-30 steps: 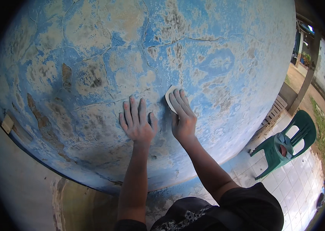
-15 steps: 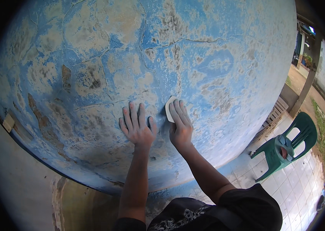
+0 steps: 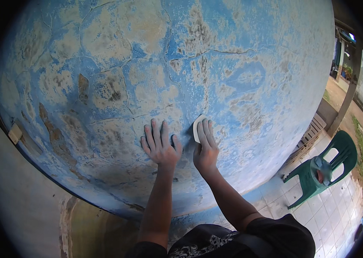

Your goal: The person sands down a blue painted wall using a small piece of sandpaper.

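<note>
Against the big blue wall [image 3: 151,88], just right of centre, here is the pale piece [image 3: 197,128]: thin, flat, off-white, its visible edge angled toward the top. The right hand [image 3: 207,148] has it, fingers laid together over it, pressing it to the paint. And the left hand [image 3: 163,149], nothing in its grasp, lies with fingers spread on the wall just beside. What a surface: blue worn to chalky patches, dark blotches, cracks running all over, brown bare spots to the left!

The count: two hands, dusty at the fingers; one pale piece; one green chair [image 3: 304,177] at right; one small cream plate [image 3: 15,133] at far left.

Most of the pale piece hides under those right fingers, so its full outline can't be read. The bundle [image 3: 321,170] on the chair is hard to make out, and the dark rim crops the wall.
</note>
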`<action>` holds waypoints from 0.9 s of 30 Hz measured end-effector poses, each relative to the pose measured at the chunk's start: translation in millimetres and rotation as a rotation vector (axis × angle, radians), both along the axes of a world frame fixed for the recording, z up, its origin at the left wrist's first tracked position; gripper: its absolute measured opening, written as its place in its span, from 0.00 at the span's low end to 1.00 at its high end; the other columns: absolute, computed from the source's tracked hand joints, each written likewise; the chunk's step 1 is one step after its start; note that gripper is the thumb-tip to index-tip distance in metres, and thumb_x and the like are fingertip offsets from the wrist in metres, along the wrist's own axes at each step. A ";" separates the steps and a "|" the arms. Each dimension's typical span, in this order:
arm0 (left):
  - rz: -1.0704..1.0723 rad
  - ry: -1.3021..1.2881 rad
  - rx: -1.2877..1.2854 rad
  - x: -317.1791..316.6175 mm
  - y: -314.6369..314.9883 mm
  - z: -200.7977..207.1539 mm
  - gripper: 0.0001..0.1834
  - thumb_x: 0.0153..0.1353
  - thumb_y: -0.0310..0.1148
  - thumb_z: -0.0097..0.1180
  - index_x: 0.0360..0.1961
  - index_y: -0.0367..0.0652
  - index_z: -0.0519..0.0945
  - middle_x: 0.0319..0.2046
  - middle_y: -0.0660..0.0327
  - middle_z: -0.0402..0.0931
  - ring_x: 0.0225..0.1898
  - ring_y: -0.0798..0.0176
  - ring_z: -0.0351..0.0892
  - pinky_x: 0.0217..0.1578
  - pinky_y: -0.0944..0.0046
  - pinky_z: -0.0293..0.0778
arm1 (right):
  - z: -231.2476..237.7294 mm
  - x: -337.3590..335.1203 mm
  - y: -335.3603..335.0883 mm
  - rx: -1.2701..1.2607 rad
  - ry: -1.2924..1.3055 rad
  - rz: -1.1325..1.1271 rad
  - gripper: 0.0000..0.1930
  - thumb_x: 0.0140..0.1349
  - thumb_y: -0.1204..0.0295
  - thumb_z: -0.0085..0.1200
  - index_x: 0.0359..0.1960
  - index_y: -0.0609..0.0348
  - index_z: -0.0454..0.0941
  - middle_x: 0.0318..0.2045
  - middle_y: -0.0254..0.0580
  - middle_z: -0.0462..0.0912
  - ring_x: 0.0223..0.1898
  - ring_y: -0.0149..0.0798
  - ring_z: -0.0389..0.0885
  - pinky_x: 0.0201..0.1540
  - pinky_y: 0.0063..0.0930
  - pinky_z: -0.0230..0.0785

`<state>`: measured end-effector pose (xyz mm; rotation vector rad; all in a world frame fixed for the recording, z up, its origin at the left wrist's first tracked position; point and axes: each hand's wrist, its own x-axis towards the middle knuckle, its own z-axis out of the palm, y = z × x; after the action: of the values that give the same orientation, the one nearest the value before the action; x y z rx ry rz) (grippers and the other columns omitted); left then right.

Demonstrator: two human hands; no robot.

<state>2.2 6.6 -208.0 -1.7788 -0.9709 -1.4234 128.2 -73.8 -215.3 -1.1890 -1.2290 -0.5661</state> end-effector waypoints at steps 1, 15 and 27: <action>0.005 0.001 -0.003 0.7 -0.1 -0.4 0.29 0.76 0.46 0.47 0.72 0.45 0.75 0.78 0.47 0.64 0.80 0.39 0.58 0.74 0.36 0.47 | 3.5 -3.4 1.9 0.006 0.004 0.003 0.29 0.64 0.88 0.50 0.70 0.70 0.73 0.71 0.70 0.72 0.75 0.71 0.64 0.72 0.57 0.68; -0.013 -0.001 0.011 2.7 3.6 -2.0 0.30 0.77 0.47 0.44 0.73 0.44 0.74 0.77 0.46 0.65 0.79 0.39 0.59 0.74 0.37 0.48 | -0.7 1.6 3.3 0.048 0.005 0.015 0.28 0.63 0.89 0.50 0.68 0.70 0.77 0.70 0.69 0.74 0.74 0.70 0.67 0.72 0.57 0.67; -0.031 -0.029 0.008 2.8 1.2 -2.1 0.28 0.78 0.45 0.43 0.73 0.44 0.74 0.77 0.45 0.66 0.79 0.38 0.59 0.73 0.35 0.50 | 69.8 -4.0 0.5 0.084 -0.022 0.159 0.28 0.63 0.89 0.51 0.66 0.69 0.78 0.69 0.68 0.75 0.74 0.68 0.67 0.75 0.58 0.63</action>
<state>5.0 7.8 -210.1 -1.7792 -0.9543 -1.4740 124.2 -73.3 -145.5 -1.0065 -1.2934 -0.5087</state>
